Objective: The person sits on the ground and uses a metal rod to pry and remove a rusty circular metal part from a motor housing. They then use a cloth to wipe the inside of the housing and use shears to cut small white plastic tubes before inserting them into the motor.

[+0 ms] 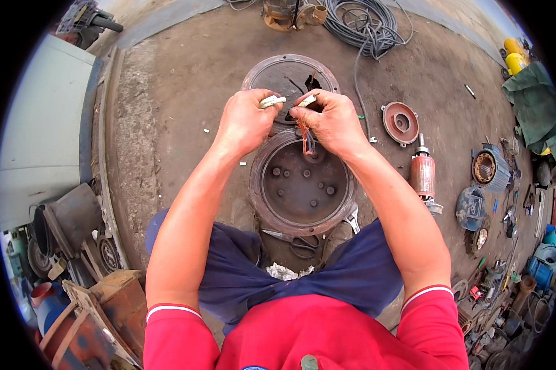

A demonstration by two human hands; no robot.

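My left hand [248, 120] is closed with a short whitish tube-like piece [273, 101] pinched between thumb and forefinger. Opposite it, my right hand [332, 122] is closed around a similar whitish piece [307, 100]. Copper-coloured wires [305, 137] hang under the right fingers; whether these fingers also grip them I cannot tell. Both hands are over the place where two round metal parts meet: a flanged disc [270, 75] with a dark opening, and nearer me a dish-shaped housing [295, 198] with several bolts inside. The wires reach down to this housing's far inner edge.
Scissors [304, 246] and an adjustable wrench [353, 219] lie by my feet. To the right are a reddish flange [400, 124], a motor rotor [423, 176] and a blue motor housing [494, 168]. Coiled cable [364, 28] lies beyond; a rusty metal box [99, 308] stands at left.
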